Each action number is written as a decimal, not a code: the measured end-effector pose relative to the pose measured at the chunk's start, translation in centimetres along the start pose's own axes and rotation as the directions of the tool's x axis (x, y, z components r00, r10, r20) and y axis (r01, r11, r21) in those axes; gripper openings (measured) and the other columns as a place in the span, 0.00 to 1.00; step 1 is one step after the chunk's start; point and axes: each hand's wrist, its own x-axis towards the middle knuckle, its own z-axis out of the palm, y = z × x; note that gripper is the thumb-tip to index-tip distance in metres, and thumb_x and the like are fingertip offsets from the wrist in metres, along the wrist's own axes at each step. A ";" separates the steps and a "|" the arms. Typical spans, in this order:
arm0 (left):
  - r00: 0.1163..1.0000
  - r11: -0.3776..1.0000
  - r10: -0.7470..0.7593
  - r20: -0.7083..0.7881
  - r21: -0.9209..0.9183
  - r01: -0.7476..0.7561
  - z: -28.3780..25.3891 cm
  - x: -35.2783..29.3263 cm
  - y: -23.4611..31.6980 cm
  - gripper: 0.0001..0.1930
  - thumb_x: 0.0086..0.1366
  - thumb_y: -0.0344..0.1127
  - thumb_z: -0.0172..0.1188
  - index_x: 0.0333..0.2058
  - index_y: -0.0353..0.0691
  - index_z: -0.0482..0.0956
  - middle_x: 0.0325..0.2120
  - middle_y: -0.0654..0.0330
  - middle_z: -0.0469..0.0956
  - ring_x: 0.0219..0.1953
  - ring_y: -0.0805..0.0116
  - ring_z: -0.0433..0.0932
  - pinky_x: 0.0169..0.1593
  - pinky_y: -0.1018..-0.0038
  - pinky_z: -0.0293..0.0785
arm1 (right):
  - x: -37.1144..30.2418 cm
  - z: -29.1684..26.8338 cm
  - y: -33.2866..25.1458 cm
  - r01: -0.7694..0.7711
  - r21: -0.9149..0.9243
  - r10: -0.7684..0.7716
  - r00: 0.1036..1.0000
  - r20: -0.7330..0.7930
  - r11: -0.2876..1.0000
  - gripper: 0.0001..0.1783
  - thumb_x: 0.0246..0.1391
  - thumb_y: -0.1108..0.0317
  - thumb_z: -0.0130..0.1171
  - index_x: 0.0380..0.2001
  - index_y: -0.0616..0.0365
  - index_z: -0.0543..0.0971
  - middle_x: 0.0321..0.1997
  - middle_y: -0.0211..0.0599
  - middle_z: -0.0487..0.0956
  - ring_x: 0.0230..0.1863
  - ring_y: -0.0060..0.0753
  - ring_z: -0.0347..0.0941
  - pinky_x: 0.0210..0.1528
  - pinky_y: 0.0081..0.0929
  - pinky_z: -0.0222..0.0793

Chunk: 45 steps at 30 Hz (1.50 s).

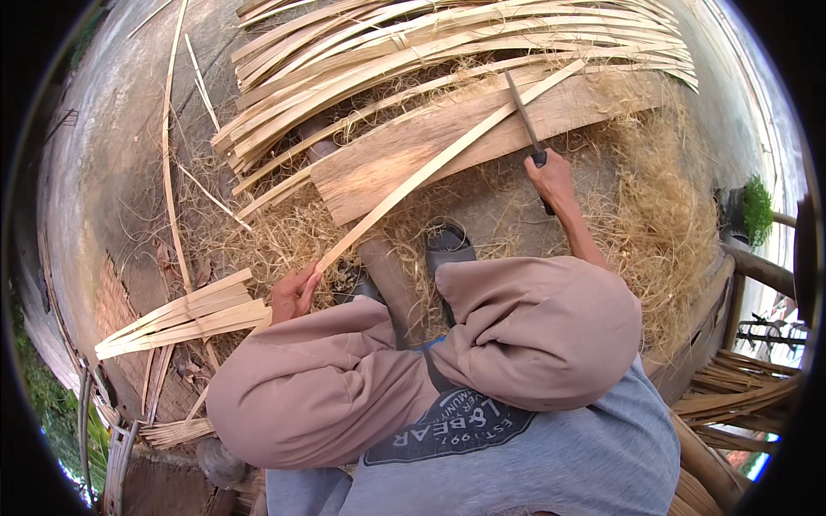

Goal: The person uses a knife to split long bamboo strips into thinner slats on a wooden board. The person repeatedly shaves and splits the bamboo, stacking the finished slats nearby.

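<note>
My left hand [294, 293] is closed on the near end of a long pale bamboo strip [447, 155], beside my left knee. The strip slants away to the upper right across a wide wooden board [387, 176]. In my right hand [551, 178] is the black handle of a knife [523, 112], its long narrow blade pointing away from me. The blade crosses the strip over the board; whether the two touch I cannot tell. Thin curled shavings [658, 206] lie around the board, thickest on the right.
Beyond the board lies a large stack of bamboo strips [344, 77]. A smaller bundle of strips [189, 314] rests left of my knee. My sandalled foot [449, 245] stands near a round log [391, 284]. More strips [740, 391] lie at the far right, below a green plant [758, 211].
</note>
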 end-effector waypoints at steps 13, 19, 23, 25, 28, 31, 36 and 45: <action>0.997 0.993 0.080 0.016 0.086 -0.081 4.8 5.5 6.3 0.13 0.70 0.41 0.64 0.48 0.42 0.86 0.24 0.49 0.71 0.28 0.49 0.73 0.33 0.57 0.67 | -1.1 -1.4 -1.6 0.138 -0.177 -0.133 0.990 0.040 0.974 0.17 0.53 0.55 0.67 0.29 0.59 0.77 0.24 0.51 0.82 0.29 0.56 0.82 0.33 0.48 0.77; 0.997 0.981 -0.021 0.071 -0.192 0.034 4.4 5.3 6.9 0.14 0.74 0.41 0.60 0.45 0.36 0.86 0.22 0.47 0.76 0.22 0.62 0.74 0.29 0.62 0.66 | 4.0 -6.1 3.4 -0.070 -0.052 0.063 0.990 -0.123 0.996 0.19 0.53 0.54 0.64 0.26 0.62 0.77 0.22 0.53 0.80 0.27 0.54 0.81 0.33 0.47 0.74; 0.963 0.985 -0.123 0.238 -0.087 0.148 3.4 6.0 7.3 0.18 0.77 0.42 0.56 0.45 0.32 0.85 0.24 0.56 0.80 0.28 0.73 0.73 0.35 0.71 0.70 | -8.1 2.5 -6.0 0.247 0.016 -0.240 0.921 0.306 0.969 0.19 0.52 0.56 0.68 0.34 0.60 0.74 0.28 0.50 0.81 0.34 0.59 0.81 0.38 0.51 0.77; 0.970 0.988 -0.102 0.219 -0.088 0.124 3.5 6.1 6.9 0.18 0.77 0.43 0.55 0.45 0.33 0.86 0.25 0.55 0.81 0.28 0.71 0.74 0.36 0.70 0.71 | -13.3 3.2 -10.2 0.379 0.010 -0.350 0.846 0.403 0.925 0.20 0.52 0.56 0.69 0.35 0.58 0.72 0.32 0.49 0.82 0.36 0.60 0.81 0.40 0.51 0.78; 0.968 0.986 -0.105 0.230 -0.103 0.131 3.6 6.1 6.7 0.17 0.77 0.43 0.55 0.45 0.34 0.86 0.25 0.55 0.81 0.28 0.70 0.74 0.36 0.70 0.72 | -10.9 2.8 -8.7 0.338 -0.045 -0.306 0.894 0.327 0.940 0.20 0.52 0.56 0.70 0.35 0.57 0.73 0.31 0.49 0.82 0.36 0.58 0.82 0.40 0.51 0.78; 0.981 0.991 -0.073 0.181 -0.101 0.093 3.4 5.4 5.9 0.16 0.76 0.43 0.56 0.48 0.38 0.86 0.26 0.53 0.82 0.29 0.68 0.76 0.37 0.69 0.72 | -0.8 -1.2 -2.9 0.095 -0.166 -0.084 0.994 0.071 0.982 0.18 0.52 0.54 0.68 0.30 0.58 0.76 0.25 0.53 0.82 0.33 0.57 0.83 0.38 0.52 0.78; 0.996 1.000 0.018 0.090 0.004 -0.018 3.8 5.8 7.7 0.15 0.74 0.46 0.58 0.51 0.48 0.86 0.23 0.53 0.77 0.25 0.56 0.73 0.32 0.62 0.68 | 6.4 -6.8 4.2 -0.121 -0.225 0.086 0.983 -0.162 0.967 0.21 0.53 0.50 0.64 0.32 0.61 0.81 0.28 0.53 0.84 0.36 0.58 0.83 0.41 0.52 0.78; 0.940 0.960 -0.200 0.277 -0.139 0.245 -2.3 0.9 1.0 0.15 0.75 0.42 0.60 0.52 0.39 0.85 0.22 0.63 0.71 0.29 0.73 0.66 0.36 0.72 0.63 | -7.5 2.0 -1.8 0.271 -0.078 -0.263 0.960 0.091 0.959 0.19 0.52 0.54 0.68 0.31 0.57 0.74 0.24 0.50 0.81 0.31 0.59 0.81 0.34 0.52 0.75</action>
